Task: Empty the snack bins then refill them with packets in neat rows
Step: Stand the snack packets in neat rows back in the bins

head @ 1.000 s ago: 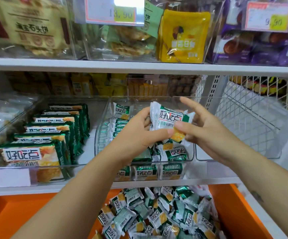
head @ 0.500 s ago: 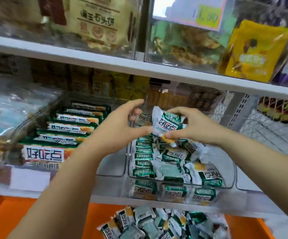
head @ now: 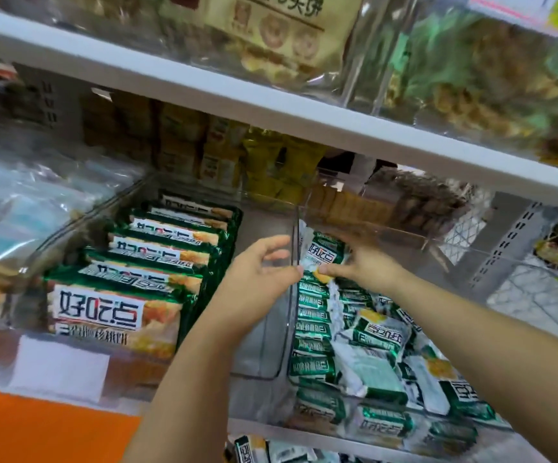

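**Packet poised over half-filled snack bin**

A small green-and-white foil snack packet (head: 324,255) hangs upright over the far end of a clear plastic bin (head: 404,237), pinched at its lower corner by the right hand (head: 367,267). The left hand (head: 257,282) is spread wide at the bin's left wall, fingers loosely curved and gripping nothing. Whether its thumb touches the packet is lost in blur. The wrapper looks thin, crinkled and glossy, light enough to twist on a one-corner hold.

Below it, a row of packets (head: 311,325) stands on edge along the bin's left wall. A loose heap (head: 377,349) lies tumbled just to the right, touching the row. That heap is the likely trouble, since it could slide into the row's space. The incoming packet could also land tilted and tip its neighbours. The refill appears well short of finished.

To the left, large green packs (head: 127,305) sit ordered front to back on the same white shelf (head: 257,424). An orange surface (head: 37,429) shows below.
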A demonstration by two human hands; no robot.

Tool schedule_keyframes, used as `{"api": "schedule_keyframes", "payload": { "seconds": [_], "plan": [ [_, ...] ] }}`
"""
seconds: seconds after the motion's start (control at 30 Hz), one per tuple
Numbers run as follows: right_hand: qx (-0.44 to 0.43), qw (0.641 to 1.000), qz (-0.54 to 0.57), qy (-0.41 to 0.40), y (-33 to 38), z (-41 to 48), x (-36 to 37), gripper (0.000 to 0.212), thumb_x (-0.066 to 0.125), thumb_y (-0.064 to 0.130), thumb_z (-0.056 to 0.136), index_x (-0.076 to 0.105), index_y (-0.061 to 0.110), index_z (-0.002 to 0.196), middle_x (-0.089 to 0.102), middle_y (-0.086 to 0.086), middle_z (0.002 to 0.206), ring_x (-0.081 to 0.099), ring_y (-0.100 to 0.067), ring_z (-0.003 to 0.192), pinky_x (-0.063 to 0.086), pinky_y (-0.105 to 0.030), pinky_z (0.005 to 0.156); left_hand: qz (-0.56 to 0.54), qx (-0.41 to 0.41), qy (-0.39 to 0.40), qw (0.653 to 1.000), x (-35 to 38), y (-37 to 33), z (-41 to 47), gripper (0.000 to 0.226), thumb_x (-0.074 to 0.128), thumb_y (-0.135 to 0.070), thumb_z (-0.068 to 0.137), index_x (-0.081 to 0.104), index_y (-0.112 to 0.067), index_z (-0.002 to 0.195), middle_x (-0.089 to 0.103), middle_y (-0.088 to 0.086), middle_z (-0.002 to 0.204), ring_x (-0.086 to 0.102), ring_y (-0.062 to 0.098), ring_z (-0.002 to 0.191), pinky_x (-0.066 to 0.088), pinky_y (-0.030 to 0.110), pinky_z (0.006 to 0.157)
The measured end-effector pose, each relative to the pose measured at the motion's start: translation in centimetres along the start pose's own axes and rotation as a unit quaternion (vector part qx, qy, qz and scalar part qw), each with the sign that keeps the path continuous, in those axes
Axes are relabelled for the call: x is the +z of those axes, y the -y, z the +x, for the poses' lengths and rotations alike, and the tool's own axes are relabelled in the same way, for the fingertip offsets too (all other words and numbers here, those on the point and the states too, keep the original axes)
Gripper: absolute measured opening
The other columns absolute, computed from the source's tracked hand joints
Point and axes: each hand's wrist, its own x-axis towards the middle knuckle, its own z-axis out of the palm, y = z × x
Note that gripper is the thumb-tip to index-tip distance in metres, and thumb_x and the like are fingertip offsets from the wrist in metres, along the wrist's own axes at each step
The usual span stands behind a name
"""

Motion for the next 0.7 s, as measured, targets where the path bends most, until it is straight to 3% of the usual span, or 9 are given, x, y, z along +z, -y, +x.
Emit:
{"api": "schedule_keyframes", "payload": {
  "seconds": [0.07,0.13,0.23,0.3,0.4,0.47,0.57,0.7],
  "plan": [
    [-0.024,0.999,-0.034,-0.034,0.2,0.0,0.6,0.074,0.068,0.046,0.081,0.034,0.03,0.145,0.045,-0.009,0.135,0.058,-0.018,0.094,0.044,-0.028,0.079,0.008,0.008,-0.009,1.0,0.1,0.2,0.1,0.037,0.064,-0.021,0.089,0.054,-0.034,0.122,0.055,-0.015,0.117,0.056,-0.003,0.098,0.046,0.021,0.085],
    [-0.05,0.996,-0.047,-0.048,0.5,0.0,1.1,0.064,0.066,0.038,0.086,0.038,0.03,0.144,0.043,-0.004,0.136,0.054,-0.012,0.081,0.037,-0.021,0.073,0.022,0.018,-0.019,0.999,0.3,0.3,0.1,0.035,0.063,-0.022,0.089,0.056,-0.034,0.121,0.056,-0.018,0.115,0.055,-0.007,0.095,0.043,0.013,0.077],
    [-0.083,0.995,-0.042,-0.034,0.3,-0.1,1.4,0.059,0.06,0.04,0.09,0.036,0.033,0.144,0.036,-0.001,0.141,0.054,-0.011,0.091,0.037,-0.019,0.081,0.038,0.027,-0.029,0.998,0.3,0.3,0.0,0.034,0.062,-0.021,0.09,0.058,-0.03,0.123,0.057,-0.017,0.117,0.054,-0.01,0.091,0.038,0.008,0.07],
    [-0.087,0.992,-0.087,-0.014,-0.2,0.1,1.1,0.06,0.05,0.049,0.092,0.028,0.036,0.147,0.031,0.0,0.147,0.053,-0.015,0.109,0.039,-0.023,0.092,0.04,0.031,-0.031,0.998,0.4,0.2,-0.1,0.035,0.063,-0.021,0.09,0.058,-0.029,0.123,0.058,-0.014,0.118,0.055,-0.01,0.092,0.04,0.009,0.073],
    [-0.103,0.974,-0.203,-0.003,-0.4,0.2,0.7,0.06,0.032,0.054,0.097,0.015,0.034,0.151,0.019,0.003,0.156,0.021,-0.025,0.14,0.025,-0.04,0.114,0.047,0.031,-0.032,0.998,0.4,0.1,-0.3,0.036,0.063,-0.021,0.09,0.058,-0.028,0.124,0.058,-0.014,0.118,0.055,-0.009,0.093,0.04,0.009,0.075],
    [-0.12,0.968,-0.218,-0.02,-0.3,-0.2,0.6,0.057,0.031,0.049,0.099,0.016,0.031,0.152,0.019,0.004,0.157,0.015,-0.025,0.142,0.022,-0.042,0.115,0.047,0.031,-0.032,0.998,0.4,0.1,-0.3,0.036,0.063,-0.021,0.09,0.058,-0.029,0.124,0.058,-0.014,0.118,0.056,-0.007,0.093,0.04,0.01,0.074],
    [-0.157,0.965,-0.205,-0.047,-0.3,-0.8,0.8,0.048,0.038,0.034,0.101,0.029,0.029,0.148,0.03,0.005,0.153,0.021,-0.024,0.139,0.024,-0.036,0.111,0.043,0.03,-0.03,0.998,0.3,0.1,-0.3,0.037,0.062,-0.021,0.09,0.058,-0.028,0.125,0.058,-0.014,0.12,0.057,-0.004,0.096,0.04,0.01,0.073],
    [-0.153,0.962,-0.225,-0.035,0.1,-0.4,1.2,0.046,0.039,0.03,0.101,0.03,0.038,0.146,0.032,0.003,0.152,0.021,-0.027,0.138,0.03,-0.039,0.106,0.046,0.029,-0.03,0.998,0.3,0.2,-0.3,0.035,0.062,-0.021,0.089,0.058,-0.03,0.123,0.058,-0.016,0.12,0.058,-0.001,0.094,0.041,0.012,0.074]
  ]
}}
